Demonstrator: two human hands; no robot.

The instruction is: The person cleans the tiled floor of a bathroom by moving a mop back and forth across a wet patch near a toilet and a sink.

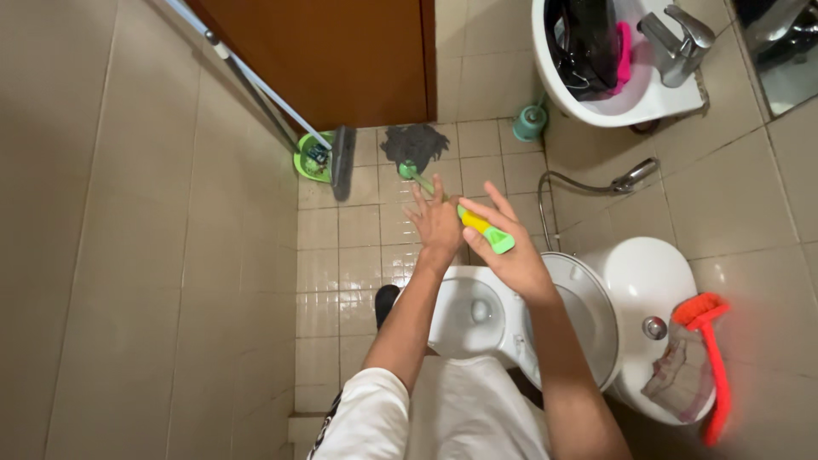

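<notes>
In the head view, the mop handle [477, 226] runs through the middle of the frame, green and yellow, slanting up and left to the grey string mop head [415, 143] resting on the tiled floor [358, 247] near the brown door [341, 51]. The right hand [509, 255] grasps the handle's upper end, fingers wrapped under it. The left hand [436, 223] lies on the shaft just below, fingers spread rather than clenched; whether it truly grips I cannot tell. The handle looks like a light, stiff plastic tube, likely smooth and a bit slippery when wet; the soft head would drag and sag heavy once soaked. The yellow grip section seems the sound place to hold.

Below the hands, the toilet bowl [477, 319] stands open, holding water. On the tank [648, 281] at lower right lie a rag and an orange brush [711, 358]. The sink [630, 94] at upper right holds a black bag and a pink thing. A green dustpan [311, 158] with a broom [342, 158] leans at the wall, upper left of centre.
</notes>
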